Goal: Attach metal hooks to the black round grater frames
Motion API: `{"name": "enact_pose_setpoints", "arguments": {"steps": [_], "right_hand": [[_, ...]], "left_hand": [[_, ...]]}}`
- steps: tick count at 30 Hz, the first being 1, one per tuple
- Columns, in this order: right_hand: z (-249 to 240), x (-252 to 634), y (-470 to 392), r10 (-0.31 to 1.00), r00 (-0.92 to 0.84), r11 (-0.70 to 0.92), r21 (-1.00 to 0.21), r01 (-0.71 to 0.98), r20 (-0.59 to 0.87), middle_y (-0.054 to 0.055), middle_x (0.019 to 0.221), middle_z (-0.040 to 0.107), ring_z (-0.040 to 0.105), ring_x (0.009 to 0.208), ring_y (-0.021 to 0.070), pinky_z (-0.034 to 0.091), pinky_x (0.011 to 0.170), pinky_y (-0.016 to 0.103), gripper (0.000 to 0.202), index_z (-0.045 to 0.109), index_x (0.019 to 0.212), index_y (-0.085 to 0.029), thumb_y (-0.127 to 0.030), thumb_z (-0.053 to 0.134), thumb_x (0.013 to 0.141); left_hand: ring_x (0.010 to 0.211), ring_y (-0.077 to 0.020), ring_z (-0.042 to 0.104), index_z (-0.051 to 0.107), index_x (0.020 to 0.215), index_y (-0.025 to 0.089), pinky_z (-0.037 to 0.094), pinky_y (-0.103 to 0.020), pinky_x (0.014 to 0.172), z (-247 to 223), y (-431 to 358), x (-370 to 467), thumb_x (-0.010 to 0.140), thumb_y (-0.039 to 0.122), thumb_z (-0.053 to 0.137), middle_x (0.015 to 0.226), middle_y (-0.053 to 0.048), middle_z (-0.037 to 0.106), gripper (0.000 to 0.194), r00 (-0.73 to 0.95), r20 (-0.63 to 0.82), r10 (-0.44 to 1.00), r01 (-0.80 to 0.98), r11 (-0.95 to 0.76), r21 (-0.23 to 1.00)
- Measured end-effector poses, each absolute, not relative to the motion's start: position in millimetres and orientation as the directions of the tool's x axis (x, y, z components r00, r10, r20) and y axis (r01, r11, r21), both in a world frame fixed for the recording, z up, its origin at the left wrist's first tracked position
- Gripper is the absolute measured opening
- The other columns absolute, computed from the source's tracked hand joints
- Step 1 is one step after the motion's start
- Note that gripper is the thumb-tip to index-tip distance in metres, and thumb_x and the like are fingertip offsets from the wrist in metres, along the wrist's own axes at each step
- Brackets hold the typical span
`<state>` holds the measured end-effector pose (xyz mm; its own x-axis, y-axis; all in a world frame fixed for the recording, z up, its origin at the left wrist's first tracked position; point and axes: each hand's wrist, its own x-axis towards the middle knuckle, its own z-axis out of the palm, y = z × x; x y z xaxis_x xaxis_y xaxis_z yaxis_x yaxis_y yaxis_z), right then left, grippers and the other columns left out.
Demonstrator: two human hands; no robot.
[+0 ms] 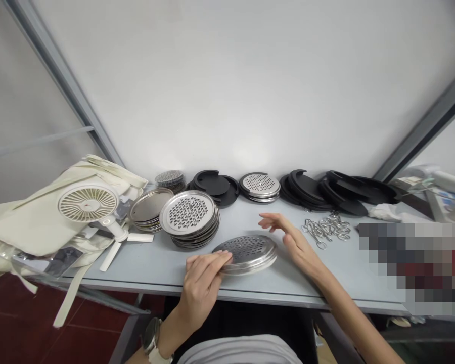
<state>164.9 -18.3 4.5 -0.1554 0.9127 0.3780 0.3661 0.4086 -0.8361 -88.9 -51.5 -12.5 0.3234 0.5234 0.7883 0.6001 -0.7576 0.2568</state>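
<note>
My left hand (pixel 205 278), with a watch on its wrist, grips the left edge of a small stack of round metal grater discs (pixel 250 253) near the table's front edge. The stack is slightly tilted. To its right, my right hand (pixel 288 240) is apart from the discs, fingers spread and holding nothing. A taller stack of perforated grater discs (pixel 189 215) stands behind and to the left. Beside it lie plain round metal plates (pixel 150 206). Several metal clips (pixel 326 229) lie in a pile beyond my right hand.
Black round holders (pixel 307 189) line the back by the wall, with a disc stack (pixel 260 185) among them. On the left, a white fan (pixel 89 203) rests on cream fabric (pixel 26 222). A blurred-out area covers the right.
</note>
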Motion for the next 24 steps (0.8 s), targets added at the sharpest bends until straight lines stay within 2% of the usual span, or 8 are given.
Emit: {"name": "enact_pose_setpoints", "arguments": {"steps": [2, 5, 7, 10, 15, 24], "right_hand": [[5.9, 164.5, -21.8, 0.860, -0.268, 0.506, -0.794, 0.337, 0.434, 0.010, 0.122, 0.057, 0.052, 0.111, 0.0277, 0.039, 0.098, 0.042, 0.073, 0.050, 0.128, -0.024, -0.074, 0.047, 0.075], [8.4, 161.9, -26.1, 0.843, -0.351, 0.518, -0.787, 0.334, 0.406, 0.008, 0.128, 0.055, 0.049, 0.119, 0.0266, 0.037, 0.102, 0.041, 0.058, 0.053, 0.126, -0.027, -0.054, 0.064, 0.076], [9.2, 160.2, -27.2, 0.850, -0.347, 0.510, -0.787, 0.348, 0.398, 0.008, 0.124, 0.058, 0.051, 0.117, 0.0249, 0.038, 0.102, 0.041, 0.043, 0.058, 0.121, -0.026, -0.042, 0.062, 0.082], [8.3, 159.5, -26.2, 0.849, -0.326, 0.516, -0.784, 0.344, 0.416, 0.008, 0.116, 0.064, 0.056, 0.111, 0.0246, 0.042, 0.099, 0.042, 0.030, 0.063, 0.112, -0.024, -0.038, 0.058, 0.086], [2.9, 162.2, -23.3, 0.842, -0.315, 0.530, -0.780, 0.334, 0.437, 0.008, 0.111, 0.066, 0.060, 0.104, 0.0242, 0.047, 0.093, 0.040, 0.027, 0.064, 0.110, -0.024, -0.036, 0.056, 0.087], [3.0, 164.4, -22.6, 0.849, -0.310, 0.514, -0.801, 0.307, 0.427, 0.006, 0.111, 0.066, 0.060, 0.105, 0.0235, 0.046, 0.093, 0.037, 0.024, 0.065, 0.109, -0.025, -0.033, 0.058, 0.087]], "left_hand": [[0.095, -0.0144, 0.064, 0.059, 0.113, 0.023, 0.042, -0.029, 0.087, -14.4, -50.2, -89.8, 0.086, 0.005, 0.046, 0.101, -0.002, 0.069, 0.035, 0.299, 0.774, 0.558, 0.607, -0.737, 0.297], [0.094, -0.0152, 0.063, 0.059, 0.111, 0.024, 0.042, -0.030, 0.087, -15.6, -48.2, -91.1, 0.086, 0.008, 0.050, 0.101, -0.002, 0.069, 0.031, 0.235, 0.758, 0.609, 0.626, -0.691, 0.361], [0.093, -0.0160, 0.063, 0.060, 0.111, 0.024, 0.043, -0.031, 0.087, -15.5, -46.9, -92.4, 0.086, 0.011, 0.051, 0.101, -0.002, 0.069, 0.029, 0.210, 0.755, 0.621, 0.638, -0.673, 0.375], [0.092, -0.0165, 0.064, 0.061, 0.111, 0.024, 0.045, -0.031, 0.086, -14.6, -45.5, -94.3, 0.086, 0.012, 0.051, 0.100, -0.002, 0.070, 0.029, 0.207, 0.767, 0.608, 0.642, -0.676, 0.362], [0.093, -0.0164, 0.065, 0.060, 0.111, 0.023, 0.046, -0.031, 0.085, -13.8, -42.8, -95.4, 0.085, 0.009, 0.052, 0.101, -0.002, 0.070, 0.030, 0.221, 0.780, 0.586, 0.606, -0.709, 0.361], [0.091, -0.0152, 0.065, 0.059, 0.112, 0.022, 0.046, -0.030, 0.083, -10.5, -41.1, -95.6, 0.084, 0.010, 0.057, 0.099, -0.003, 0.070, 0.030, 0.258, 0.780, 0.570, 0.573, -0.740, 0.352]]}}
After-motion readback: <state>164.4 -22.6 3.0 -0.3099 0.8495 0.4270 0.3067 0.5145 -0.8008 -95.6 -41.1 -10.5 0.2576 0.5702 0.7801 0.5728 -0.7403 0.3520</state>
